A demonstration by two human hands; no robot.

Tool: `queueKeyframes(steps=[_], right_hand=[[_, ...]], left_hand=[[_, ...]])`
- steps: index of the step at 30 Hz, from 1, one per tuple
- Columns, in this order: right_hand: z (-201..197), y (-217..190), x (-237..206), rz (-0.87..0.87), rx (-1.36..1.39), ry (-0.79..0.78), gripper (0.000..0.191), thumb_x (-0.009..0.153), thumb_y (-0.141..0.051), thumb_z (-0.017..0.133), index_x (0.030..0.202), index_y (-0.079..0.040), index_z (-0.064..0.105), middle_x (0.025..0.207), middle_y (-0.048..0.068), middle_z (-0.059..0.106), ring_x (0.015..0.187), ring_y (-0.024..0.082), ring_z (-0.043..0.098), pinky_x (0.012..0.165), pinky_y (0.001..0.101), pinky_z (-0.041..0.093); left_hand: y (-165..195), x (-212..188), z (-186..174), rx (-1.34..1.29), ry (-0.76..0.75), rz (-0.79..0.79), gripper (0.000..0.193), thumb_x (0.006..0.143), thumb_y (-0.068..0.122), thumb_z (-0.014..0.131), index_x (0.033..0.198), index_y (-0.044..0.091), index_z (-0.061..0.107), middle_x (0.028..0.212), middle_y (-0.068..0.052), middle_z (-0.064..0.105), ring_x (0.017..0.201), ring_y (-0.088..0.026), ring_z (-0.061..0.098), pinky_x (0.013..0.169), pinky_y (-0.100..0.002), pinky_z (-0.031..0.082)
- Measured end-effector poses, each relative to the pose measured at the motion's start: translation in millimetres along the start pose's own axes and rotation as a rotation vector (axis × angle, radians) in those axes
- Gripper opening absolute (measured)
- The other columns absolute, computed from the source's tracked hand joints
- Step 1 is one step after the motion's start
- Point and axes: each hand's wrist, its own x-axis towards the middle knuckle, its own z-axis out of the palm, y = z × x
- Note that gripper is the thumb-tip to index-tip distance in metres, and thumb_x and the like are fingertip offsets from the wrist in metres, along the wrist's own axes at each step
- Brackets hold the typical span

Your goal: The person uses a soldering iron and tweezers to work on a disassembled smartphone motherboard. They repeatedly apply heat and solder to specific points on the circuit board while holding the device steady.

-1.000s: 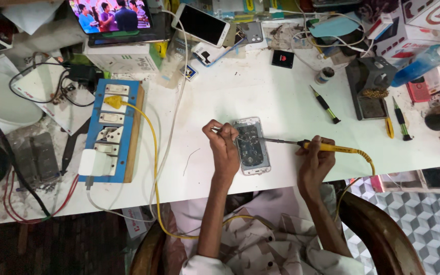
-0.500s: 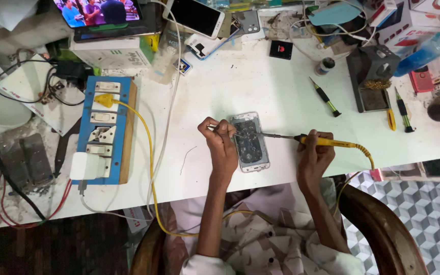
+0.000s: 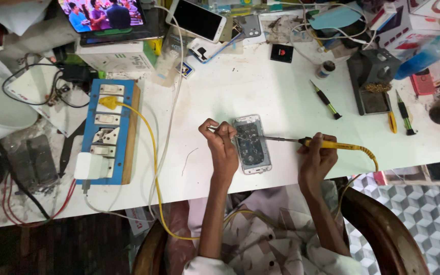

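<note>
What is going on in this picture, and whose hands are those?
The picture comes from a camera worn on a person's head, looking down at a white table. The hands belong to that person. An opened phone lies in front of them, insides showing. The right hand holds a soldering iron with a yellow handle, its thin tip reaching over the phone. The left hand rests at the phone's edge and pinches something thin; I cannot tell what. To the left sits a blue switchboard with a yellow plug in it. Further back lie a white phone, a small screwdriver and a screen showing people.
</note>
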Motion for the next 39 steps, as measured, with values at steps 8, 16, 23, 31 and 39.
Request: queueKeyframes(steps=[8,16,23,31,39], right_hand=[[26.5,4.1,1.7,-0.011,-0.108,-0.054,0.023,0.114,-0.021,0.054,0.103,-0.001,0.055,0.080,0.005,0.062,0.065,0.009,0.057,0.062,0.0241,0.045],[68.8,40.7,9.2,-0.027,0.002,-0.031,0.025,0.114,-0.022,0.053,0.101,-0.001,0.053,0.080,0.003,0.057,0.065,0.010,0.055,0.065,0.0260,0.051],[101.7,70.6,7.8,-0.022,-0.053,-0.010,0.025,0.114,-0.023,0.052,0.101,-0.001,0.052,0.078,0.003,0.055,0.064,0.011,0.056,0.063,0.0259,0.049],[117.9,82.6,-11.3,0.013,-0.094,0.001,0.025,0.112,-0.024,0.053,0.103,-0.001,0.054,0.077,0.005,0.058,0.062,0.012,0.059,0.060,0.0259,0.047],[117.5,87.9,-51.3,0.004,-0.046,0.027,0.025,0.112,-0.023,0.054,0.103,0.000,0.055,0.076,0.005,0.059,0.061,0.012,0.058,0.061,0.0275,0.050]], left_hand=[[-12.8,20.9,-10.2,0.003,0.000,-0.007,0.009,0.115,0.010,0.032,0.116,0.008,0.024,0.074,-0.006,0.044,0.073,-0.016,0.042,0.076,-0.032,0.043],[-41.9,58.0,-40.0,-0.013,0.007,0.007,0.008,0.116,0.010,0.033,0.116,0.009,0.025,0.075,-0.006,0.042,0.073,-0.016,0.040,0.078,-0.033,0.044],[-70.4,79.3,-63.3,-0.011,0.015,-0.019,0.009,0.115,0.009,0.033,0.117,0.009,0.025,0.075,-0.006,0.044,0.073,-0.016,0.043,0.079,-0.033,0.045],[-81.6,79.1,-91.0,-0.034,0.006,-0.024,0.008,0.115,0.010,0.033,0.116,0.009,0.025,0.075,-0.006,0.043,0.073,-0.016,0.042,0.078,-0.033,0.044],[-74.5,55.0,-122.9,-0.042,-0.014,0.000,0.008,0.115,0.010,0.033,0.116,0.009,0.025,0.075,-0.006,0.042,0.074,-0.017,0.042,0.078,-0.033,0.044]])
